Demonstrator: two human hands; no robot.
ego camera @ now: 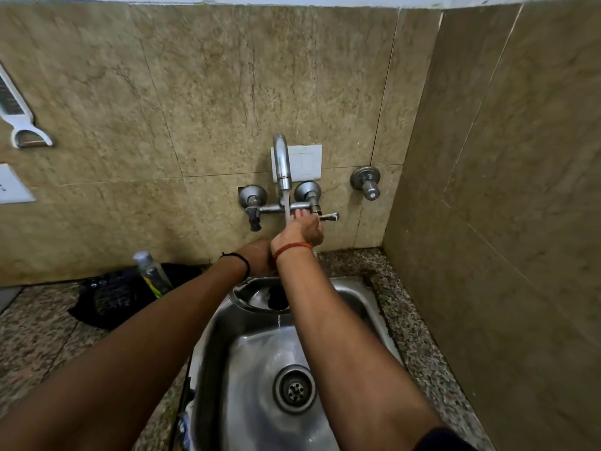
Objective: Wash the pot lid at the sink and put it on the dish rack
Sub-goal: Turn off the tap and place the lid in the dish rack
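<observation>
- Head view: I look down over my 2 forearms at a steel sink (364, 301) set into a speckled stone counter (419, 336) in a tiled corner.
- My right hand (304, 227) reaches up to the wall tap (282, 164). Its fingers lie out toward the lever handle (329, 217) on the right valve, touching it, I judge to set the flow. Whether they curl round the lever I cannot tell.
- Water (287, 206) runs from the spout, passing just beside that hand.
- My left hand (260, 258) sits lower, mostly hidden behind my right wrist. I cannot tell whether its fingers are apart or gripping anything.
- The pot lid (257, 296) lies at the far end of the sink, tilted against the rim just below my left hand, directly under the spout so the stream reaches it. A thin thread of water falls from its edge into the basin.
- The basin holds a wet film and a round drain strainer (294, 389), nothing else I can make out.
- On the counter to the left stand a clear bottle (153, 271), contents unclear, and a black bag (110, 297) behind it.
- A white grater (16, 112) hangs on the left wall.
- No dish rack is in view, so racking the lid comes later, I judge.
</observation>
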